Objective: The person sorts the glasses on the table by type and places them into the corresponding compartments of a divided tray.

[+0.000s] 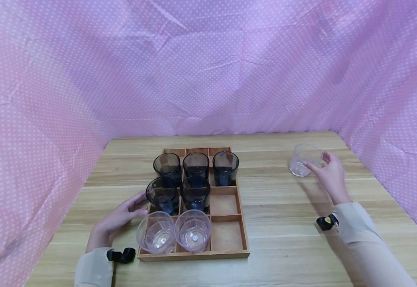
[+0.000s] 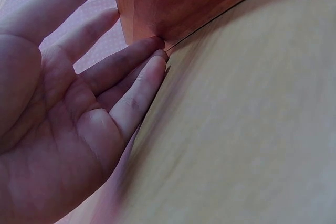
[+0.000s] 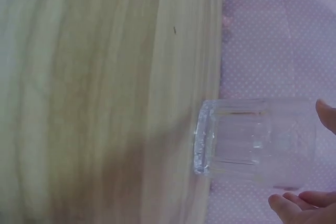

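A clear glass (image 1: 299,161) stands upright at the right of the table. My right hand (image 1: 329,175) holds it near the rim, thumb on the near side and fingers at the right; the right wrist view shows thumb and fingertips at opposite sides of the glass (image 3: 257,142). Beside the left side of a divided wooden tray (image 1: 194,257) rests my left hand (image 1: 122,215), fingers extended. In the left wrist view its fingertips (image 2: 155,66) meet the foot of the tray's wall (image 2: 157,3). Several dark tinted glasses (image 1: 195,195) sit in the tray.
Two clear cups (image 1: 193,235) occupy the tray's front row, left and middle. Bare compartment floors (image 1: 226,236) show along the right column. Wood-grain tabletop (image 1: 273,223) extends between tray and right arm. Pink dotted cloth (image 1: 208,79) hangs behind and at both sides.
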A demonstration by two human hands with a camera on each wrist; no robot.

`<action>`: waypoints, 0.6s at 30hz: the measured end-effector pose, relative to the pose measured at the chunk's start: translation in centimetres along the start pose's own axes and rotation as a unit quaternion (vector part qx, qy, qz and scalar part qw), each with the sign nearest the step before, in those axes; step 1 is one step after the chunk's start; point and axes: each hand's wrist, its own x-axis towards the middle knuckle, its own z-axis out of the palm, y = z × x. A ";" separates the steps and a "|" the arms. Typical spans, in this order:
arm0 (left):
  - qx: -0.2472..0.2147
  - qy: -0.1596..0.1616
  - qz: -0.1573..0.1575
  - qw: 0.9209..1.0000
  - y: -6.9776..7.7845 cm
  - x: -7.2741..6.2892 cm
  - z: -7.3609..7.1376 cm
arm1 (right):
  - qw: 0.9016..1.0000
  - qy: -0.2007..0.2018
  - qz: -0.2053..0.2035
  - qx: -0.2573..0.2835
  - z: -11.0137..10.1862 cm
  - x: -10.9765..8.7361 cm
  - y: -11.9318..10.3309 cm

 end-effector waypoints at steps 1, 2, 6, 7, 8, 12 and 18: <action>0.000 -0.001 0.003 1.000 0.1 0.0 0.0 | 1.000 -0.003 0.002 0.000 0.0 0.2 0.1; 0.000 -0.002 0.007 1.000 0.1 0.0 0.0 | 1.000 -0.007 0.005 0.002 0.1 0.3 0.2; 0.005 -0.002 0.017 1.000 0.4 0.0 0.1 | 1.000 -0.019 0.011 0.006 0.3 0.8 0.5; 0.005 -0.001 0.015 1.000 0.4 0.0 0.1 | 1.000 -0.018 0.011 0.005 0.3 0.9 0.5; 0.006 0.000 0.013 1.000 0.4 0.0 0.1 | 1.000 -0.018 0.012 0.006 0.3 1.0 0.6; 0.007 0.001 0.004 1.000 0.5 0.0 0.1 | 1.000 -0.014 0.012 0.006 0.5 1.3 0.7; -0.008 -0.005 0.015 1.000 0.4 0.0 0.1 | 1.000 -0.002 0.013 0.019 0.7 1.6 1.0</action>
